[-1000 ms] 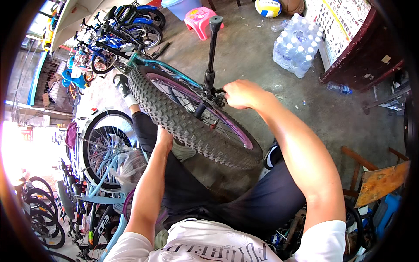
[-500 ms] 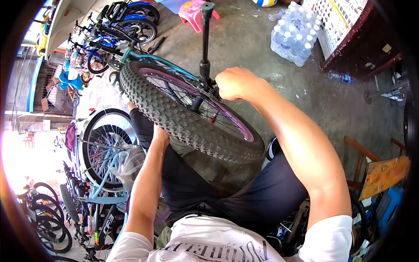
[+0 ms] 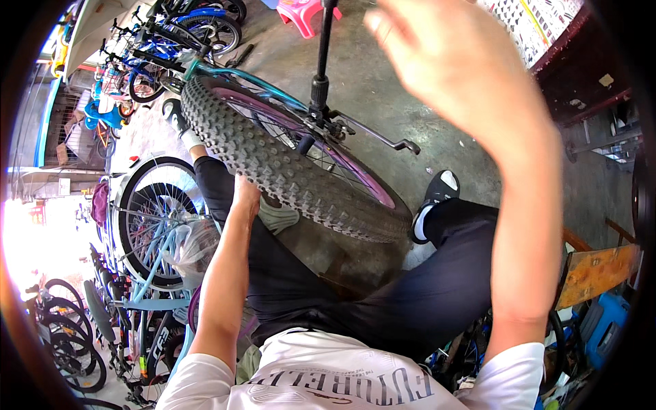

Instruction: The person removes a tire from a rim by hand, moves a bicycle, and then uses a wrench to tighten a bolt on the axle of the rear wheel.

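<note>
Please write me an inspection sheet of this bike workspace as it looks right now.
Surface: stained grey concrete floor.
Job's things: knobby tyre on a purple-rimmed wheel, teal frame, black crank arm.
Clutter: pink stool, wooden bench.
Hands: left hand rests on the tyre tread; right hand raised, open, holding nothing.
Cables: nothing seen.
Surroundings: light blue bicycle close at the left, parked bicycles further back.

Daylight floods in from nine o'clock, glaring white there. Your raised right hand (image 3: pixel 451 61) at one o'clock is motion-blurred. Fisheye bending and dark vignette ring the rim.
</note>
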